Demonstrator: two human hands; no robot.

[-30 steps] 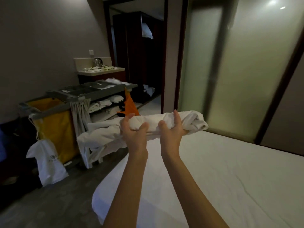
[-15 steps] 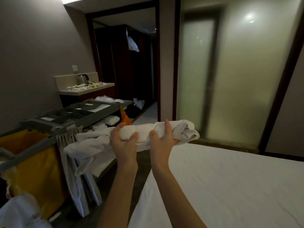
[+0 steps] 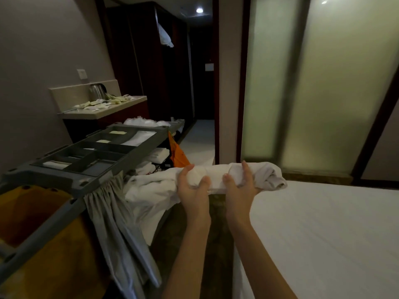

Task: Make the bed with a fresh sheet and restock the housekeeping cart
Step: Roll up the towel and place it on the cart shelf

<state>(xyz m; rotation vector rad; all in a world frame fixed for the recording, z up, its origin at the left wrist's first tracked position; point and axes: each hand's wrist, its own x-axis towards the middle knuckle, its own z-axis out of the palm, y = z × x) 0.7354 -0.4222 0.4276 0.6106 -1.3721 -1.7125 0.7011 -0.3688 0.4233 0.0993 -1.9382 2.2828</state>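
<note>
The bed [image 3: 323, 223] lies right of the cart [image 3: 90, 160], and the rolled sheet [image 3: 218, 172] is held up between them. It looks soft, light and floppy (its left end droops toward the cart), so gripping mid-roll suits: left hand [image 3: 192, 188] and right hand [image 3: 239, 186] both curl their fingers round it.

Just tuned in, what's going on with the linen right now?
A person holds a rolled-up white sheet in both hands, left hand and right hand gripping it side by side. Its loose end trails toward the housekeeping cart on the left. The bed on the right shows a bare white surface.
</note>
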